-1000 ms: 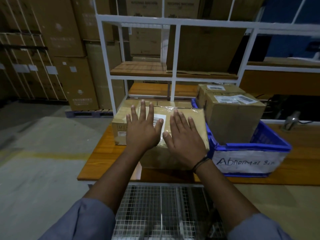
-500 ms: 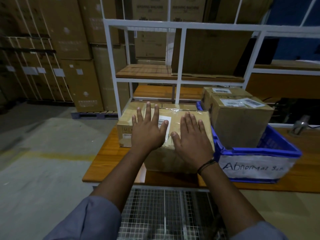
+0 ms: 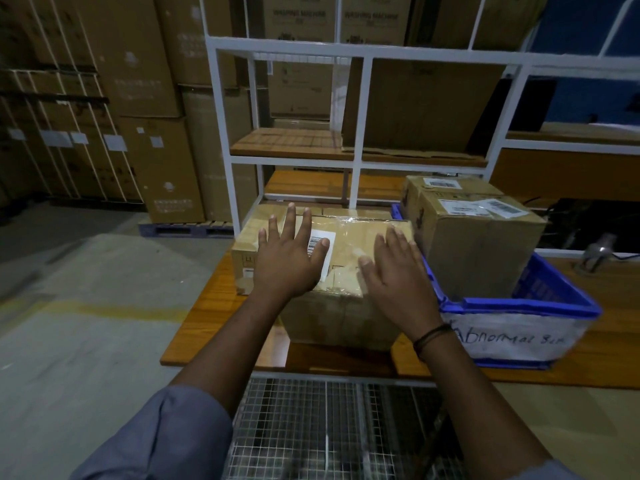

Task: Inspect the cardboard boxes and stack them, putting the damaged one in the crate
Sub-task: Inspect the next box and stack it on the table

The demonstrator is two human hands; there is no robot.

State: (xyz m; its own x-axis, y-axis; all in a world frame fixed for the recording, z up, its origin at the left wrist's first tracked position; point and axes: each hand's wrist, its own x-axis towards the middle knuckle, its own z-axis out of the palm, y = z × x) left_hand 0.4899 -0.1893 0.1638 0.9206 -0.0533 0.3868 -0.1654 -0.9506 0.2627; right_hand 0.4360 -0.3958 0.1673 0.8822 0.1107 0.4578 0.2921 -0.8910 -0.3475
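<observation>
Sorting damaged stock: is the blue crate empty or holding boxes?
Holding boxes: two labelled cardboard boxes stand inside the blue crate.

Two hands: the left hand (image 3: 287,268) and the right hand (image 3: 398,282). Four cardboard boxes lie near the fingers (image 3: 290,220): one taped box (image 3: 349,240) beneath them, one low box (image 3: 244,261) just left of the left fingers, and a front box (image 3: 478,258) and a rear box (image 3: 446,192) right of the right fingers. One blue crate (image 3: 519,303) holds those two. One table (image 3: 204,327). One white rack (image 3: 311,51) stands beyond the fingers.
</observation>
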